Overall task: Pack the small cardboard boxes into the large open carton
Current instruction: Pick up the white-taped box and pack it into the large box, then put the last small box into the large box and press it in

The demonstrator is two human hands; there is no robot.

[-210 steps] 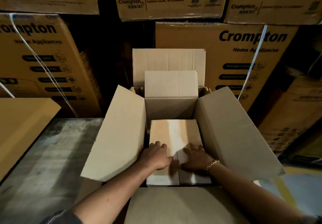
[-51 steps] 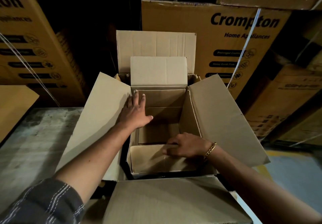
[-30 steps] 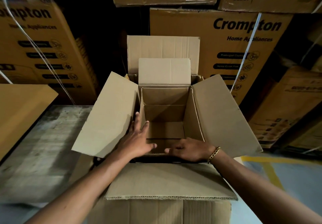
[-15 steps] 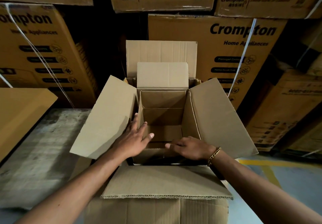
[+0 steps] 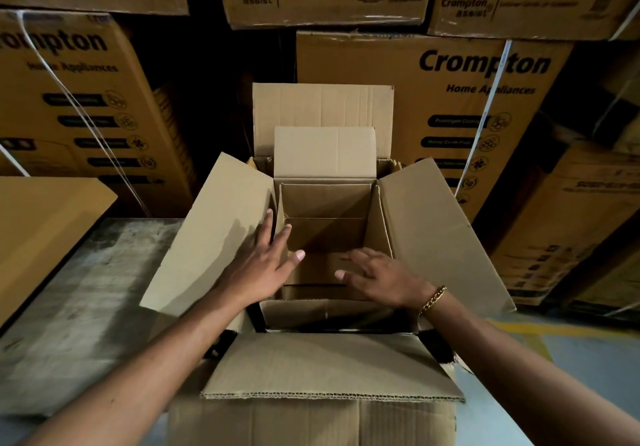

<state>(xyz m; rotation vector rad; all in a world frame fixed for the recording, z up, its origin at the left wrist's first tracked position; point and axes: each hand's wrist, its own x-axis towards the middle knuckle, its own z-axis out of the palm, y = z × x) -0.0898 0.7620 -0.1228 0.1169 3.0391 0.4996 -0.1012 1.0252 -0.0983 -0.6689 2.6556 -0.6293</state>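
Observation:
The large open carton [image 5: 332,369] stands in front of me with all its flaps spread outward. Inside it sits a smaller cardboard box [image 5: 325,203], also open, its far flap standing up and its near flap folded down. My left hand [image 5: 263,265] lies flat, fingers spread, against the small box's left wall and the carton's left flap [image 5: 207,237]. My right hand [image 5: 381,275], with a gold bracelet at the wrist, hovers palm down over the small box's near edge, fingers apart. Neither hand holds anything.
Stacked printed Crompton cartons [image 5: 485,99] form a wall behind and at the left [image 5: 69,99]. A flat cardboard sheet [image 5: 41,223] lies at the left on a worn grey surface [image 5: 86,307]. Floor with a yellow line [image 5: 540,334] shows at the right.
Earlier both hands pressed on a closed small box inside the carton. Its flaps now stand open. In the last half second both hands lifted slightly and the fingers spread.

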